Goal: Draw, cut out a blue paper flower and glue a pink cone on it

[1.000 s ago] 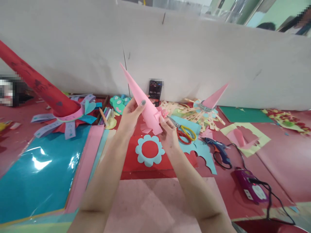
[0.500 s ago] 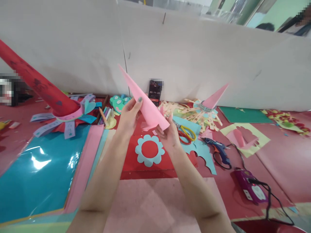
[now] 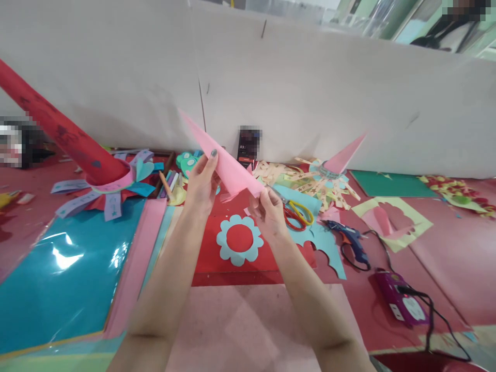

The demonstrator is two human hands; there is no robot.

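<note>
A pink paper cone (image 3: 228, 168) is held up above the table, its tip pointing to the upper left. My left hand (image 3: 203, 181) grips its side, with the thumb on the near face. At the wide lower end my right hand (image 3: 268, 211) pinches the paper's edge. Cut flaps hang from that end. Below lies a light blue flower-shaped paper ring (image 3: 222, 242) on a red sheet (image 3: 207, 258). Just right of my right hand are yellow-handled scissors (image 3: 302, 209) and a red-handled pair (image 3: 293, 221).
A blue glue gun (image 3: 349, 240) and a purple power strip (image 3: 401, 299) with black cords lie to the right. A tall red cone (image 3: 65, 132) leans at left. Another pink cone (image 3: 346, 155) and a phone (image 3: 248, 147) stand near the white partition (image 3: 135, 77).
The pink cone has tilted flatter, its tip moving left and slightly down. My right hand has shifted to pinch the lower corner. My left hand moved slightly left.
</note>
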